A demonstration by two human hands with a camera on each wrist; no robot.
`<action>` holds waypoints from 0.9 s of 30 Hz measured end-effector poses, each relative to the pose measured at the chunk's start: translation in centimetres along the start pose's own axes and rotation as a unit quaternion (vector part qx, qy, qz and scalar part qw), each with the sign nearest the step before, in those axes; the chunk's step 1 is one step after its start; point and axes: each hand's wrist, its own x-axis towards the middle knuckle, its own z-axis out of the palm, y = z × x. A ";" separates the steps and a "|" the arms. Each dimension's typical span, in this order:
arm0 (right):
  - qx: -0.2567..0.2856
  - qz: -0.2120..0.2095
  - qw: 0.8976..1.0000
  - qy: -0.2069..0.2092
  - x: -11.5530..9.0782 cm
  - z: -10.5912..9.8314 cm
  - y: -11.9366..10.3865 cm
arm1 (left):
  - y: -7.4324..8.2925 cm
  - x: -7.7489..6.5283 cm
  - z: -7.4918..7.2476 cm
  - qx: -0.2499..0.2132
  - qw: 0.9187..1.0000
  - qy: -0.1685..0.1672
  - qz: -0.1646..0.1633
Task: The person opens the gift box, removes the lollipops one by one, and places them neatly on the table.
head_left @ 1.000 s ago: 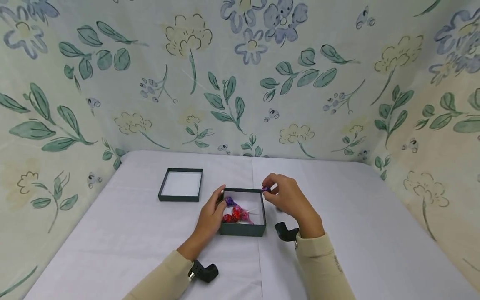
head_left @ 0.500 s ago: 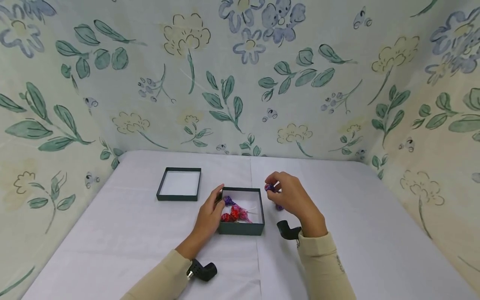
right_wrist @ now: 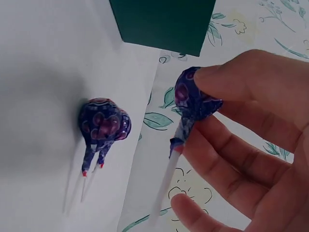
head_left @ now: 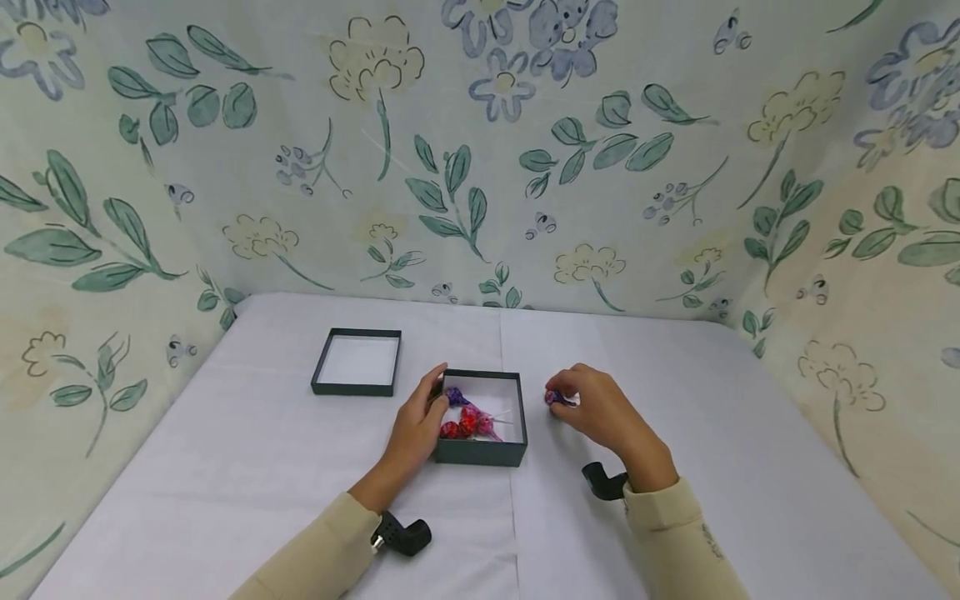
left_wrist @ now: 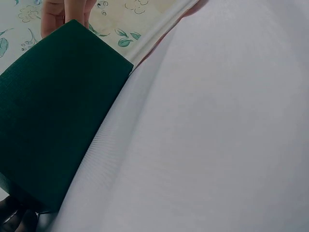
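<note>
My left hand (head_left: pixel 415 425) grips the left wall of a dark green open box (head_left: pixel 480 452). Inside it lie a purple-wrapped lollipop (head_left: pixel 454 397), red lollipops (head_left: pixel 467 423) and a pink one (head_left: pixel 486 427), with white sticks toward the right. To the right of the box, my right hand (head_left: pixel 600 408) pinches a purple lollipop (right_wrist: pixel 186 94) by its wrapped head, stick pointing down in the right wrist view. Two more purple lollipops (right_wrist: pixel 104 123) lie close together on the cloth near that hand. The left wrist view shows mostly the box's outer side (left_wrist: pixel 67 111).
A shallow dark green lid (head_left: pixel 352 389) with a white inside lies behind and left of the box. White cloth (head_left: pixel 225 467) covers the table. Floral fabric (head_left: pixel 420 208) stands behind and at both sides.
My right hand has moved from beside the box's right rim to the right and slightly lower, still pinching the purple lollipop. My left hand keeps its hold on the box.
</note>
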 end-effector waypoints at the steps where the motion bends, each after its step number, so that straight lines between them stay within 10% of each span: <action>1: -0.003 0.000 1.000 -0.001 -0.1 0.1 0.1 | 0.0 0.0 0.0 -0.001 1.000 0.000 -0.001; 27: -0.012 0.020 0.997 -0.077 -0.6 1.0 2.2 | 0.2 0.0 -0.1 -0.006 1.000 -0.006 -0.007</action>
